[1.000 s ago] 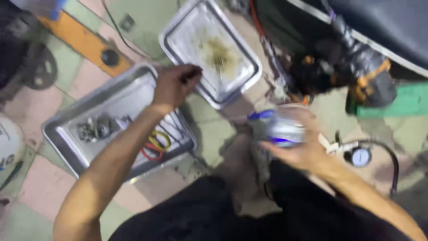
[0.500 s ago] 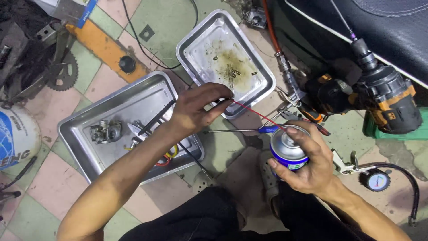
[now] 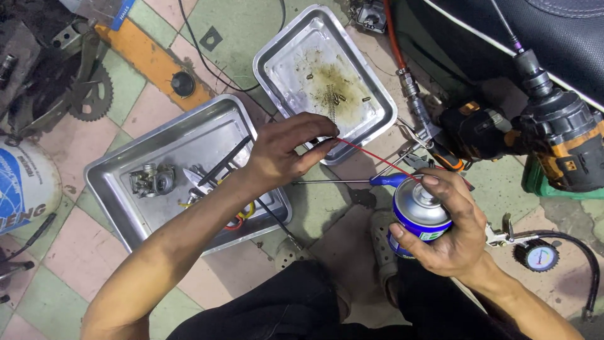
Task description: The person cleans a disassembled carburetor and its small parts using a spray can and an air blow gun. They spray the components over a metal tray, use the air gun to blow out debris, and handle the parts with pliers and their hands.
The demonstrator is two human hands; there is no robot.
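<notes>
My right hand (image 3: 450, 230) grips a blue and silver spray can (image 3: 416, 217), held upright, index finger over its top. A thin red straw (image 3: 371, 154) runs from the can's nozzle up and left to my left hand (image 3: 286, 151), whose fingertips pinch the straw's far end. That hand hovers between two metal trays. The near tray (image 3: 104, 189) holds a small carburetor (image 3: 151, 181), wires and tools. The far tray (image 3: 277, 56) is stained, with a spring and several small brass parts (image 3: 336, 97).
A blue-handled screwdriver (image 3: 352, 182) lies on the tiled floor between my hands. An orange and black impact driver (image 3: 535, 135) lies at right beside pliers. A pressure gauge (image 3: 540, 256) with hose sits lower right. A sprocket (image 3: 88, 97) and white container (image 3: 25, 182) are at left.
The view has steadied and moved closer. My left hand came off the far tray and now pinches the red straw; my right hand holds the can steady and upright.
</notes>
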